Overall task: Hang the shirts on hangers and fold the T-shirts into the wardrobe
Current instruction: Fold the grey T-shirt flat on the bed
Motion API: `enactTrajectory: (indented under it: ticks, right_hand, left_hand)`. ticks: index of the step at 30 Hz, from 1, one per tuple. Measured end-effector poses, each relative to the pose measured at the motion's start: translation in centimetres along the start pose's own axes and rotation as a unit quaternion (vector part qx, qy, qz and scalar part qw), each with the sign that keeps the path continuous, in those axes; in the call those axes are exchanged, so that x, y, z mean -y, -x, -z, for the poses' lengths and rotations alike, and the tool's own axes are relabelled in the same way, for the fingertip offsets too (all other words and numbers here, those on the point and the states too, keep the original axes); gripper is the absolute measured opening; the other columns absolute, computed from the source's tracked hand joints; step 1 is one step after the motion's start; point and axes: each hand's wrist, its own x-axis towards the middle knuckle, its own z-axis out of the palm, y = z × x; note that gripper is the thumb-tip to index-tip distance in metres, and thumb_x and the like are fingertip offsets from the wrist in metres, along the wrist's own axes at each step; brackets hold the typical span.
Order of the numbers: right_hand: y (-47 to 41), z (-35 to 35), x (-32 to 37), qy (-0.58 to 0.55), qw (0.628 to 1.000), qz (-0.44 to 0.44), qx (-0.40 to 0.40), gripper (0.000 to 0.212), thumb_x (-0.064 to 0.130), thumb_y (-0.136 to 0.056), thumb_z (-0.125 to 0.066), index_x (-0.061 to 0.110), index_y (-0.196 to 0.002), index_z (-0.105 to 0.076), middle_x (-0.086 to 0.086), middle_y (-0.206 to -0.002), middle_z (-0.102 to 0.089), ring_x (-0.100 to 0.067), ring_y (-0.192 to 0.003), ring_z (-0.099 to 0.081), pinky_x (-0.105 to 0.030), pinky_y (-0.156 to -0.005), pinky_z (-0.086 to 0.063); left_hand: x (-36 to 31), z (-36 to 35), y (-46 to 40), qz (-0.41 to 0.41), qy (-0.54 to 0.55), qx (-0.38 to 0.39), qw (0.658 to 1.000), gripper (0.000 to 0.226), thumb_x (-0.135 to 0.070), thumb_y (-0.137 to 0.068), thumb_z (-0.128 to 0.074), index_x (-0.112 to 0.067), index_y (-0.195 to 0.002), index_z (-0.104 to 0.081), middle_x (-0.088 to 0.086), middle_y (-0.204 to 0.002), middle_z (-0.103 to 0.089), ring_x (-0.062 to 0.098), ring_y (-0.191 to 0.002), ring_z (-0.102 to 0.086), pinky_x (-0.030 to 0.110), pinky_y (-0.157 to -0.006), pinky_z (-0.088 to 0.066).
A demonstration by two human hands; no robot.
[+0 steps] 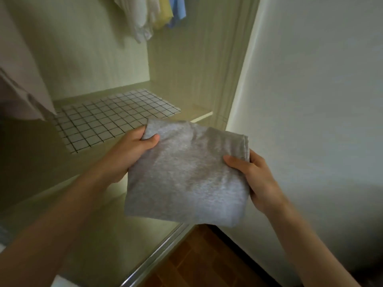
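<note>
A folded grey T-shirt (186,175) is held in front of the open wardrobe (93,59), just short of the checked shelf liner (112,119); the left hand (132,150) is closed on its far left corner, thumb on top, and the right hand (259,179) is closed on its right edge; each grip is thus full of cloth. The folding appears done and the stowing step is judged to be in hand; hung shirts (153,15) are seen above the liner. Next, the bundle would need to be carried forward and laid flat on the liner before both grips are released.

A pale wardrobe shelf (199,112) runs across the opening. A white mat with a black grid (112,119) lies flat on it.
</note>
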Motion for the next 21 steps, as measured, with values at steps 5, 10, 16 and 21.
enactTrajectory:
  ticks: [5,10,16,21]
  right_hand:
    - [-6.6,-1.2,0.8,-0.003,0.995,-0.008,0.098,0.028,0.007,-0.087,-0.065,0.012,-0.115,-0.065,-0.009,-0.105,-0.074,-0.028,-0.094,-0.072,-0.043,-0.082,-0.059]
    - [-12.4,-4.4,0.3,-0.005,0.990,-0.004,0.140,0.027,0.006,-0.087,-0.066,0.010,-0.113,-0.067,-0.009,-0.103,-0.075,-0.028,-0.094,-0.072,-0.040,-0.080,-0.060]
    - [-19.7,-9.3,1.8,-0.003,0.982,0.033,0.186,0.024,0.006,-0.087,-0.065,0.015,-0.110,-0.067,-0.001,-0.096,-0.076,-0.019,-0.087,-0.073,-0.028,-0.069,-0.060]
    - [-25.7,-14.2,3.3,0.017,0.976,0.071,0.207,0.029,0.008,-0.089,-0.065,0.017,-0.116,-0.066,0.000,-0.102,-0.075,-0.018,-0.091,-0.073,-0.032,-0.075,-0.060]
  left_hand:
    - [0.0,1.7,-2.4,0.026,0.008,-0.089,0.996,0.014,-0.020,-0.097,-0.055,-0.031,-0.095,-0.065,-0.021,-0.076,-0.073,-0.001,-0.074,-0.070,0.013,-0.057,-0.050]
    - [0.6,4.3,-5.0,0.052,0.020,-0.142,0.988,0.012,-0.021,-0.096,-0.056,-0.028,-0.099,-0.066,-0.014,-0.082,-0.074,0.004,-0.077,-0.071,0.023,-0.069,-0.052]
    - [0.6,8.8,-10.5,0.035,0.031,-0.193,0.980,0.011,-0.021,-0.096,-0.057,-0.028,-0.098,-0.065,-0.012,-0.086,-0.074,0.003,-0.076,-0.071,0.019,-0.066,-0.052]
    - [0.9,13.0,-15.7,0.011,0.024,-0.222,0.975,0.012,-0.023,-0.097,-0.057,-0.031,-0.100,-0.065,-0.013,-0.094,-0.072,-0.001,-0.079,-0.070,0.020,-0.071,-0.050]
